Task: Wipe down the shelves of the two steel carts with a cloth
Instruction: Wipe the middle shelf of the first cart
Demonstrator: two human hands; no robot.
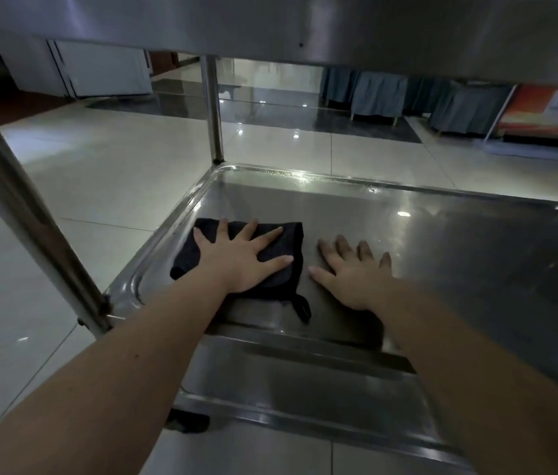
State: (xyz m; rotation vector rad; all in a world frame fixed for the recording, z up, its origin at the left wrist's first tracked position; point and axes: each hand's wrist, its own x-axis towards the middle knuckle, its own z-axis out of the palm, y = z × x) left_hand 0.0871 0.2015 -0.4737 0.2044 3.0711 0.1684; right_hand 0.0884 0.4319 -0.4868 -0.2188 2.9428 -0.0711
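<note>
A folded black cloth point(289, 265) lies on the left part of a steel cart's middle shelf point(459, 255). My left hand point(241, 257) presses flat on the cloth with its fingers spread. To the right of the cloth, my right hand point(356, 269) rests flat on the bare steel, fingers straight. A small black loop of the cloth point(301, 308) sticks out toward the shelf's near edge. Below and nearer to me is the cart's lower shelf point(305, 382).
The upper shelf point(339, 25) hangs close overhead across the top of the view. Steel posts stand at the left front point(27, 214) and back left corner point(212, 111). A black caster point(188, 421) sits on the pale tiled floor point(65, 166). Draped tables point(380, 94) stand far behind.
</note>
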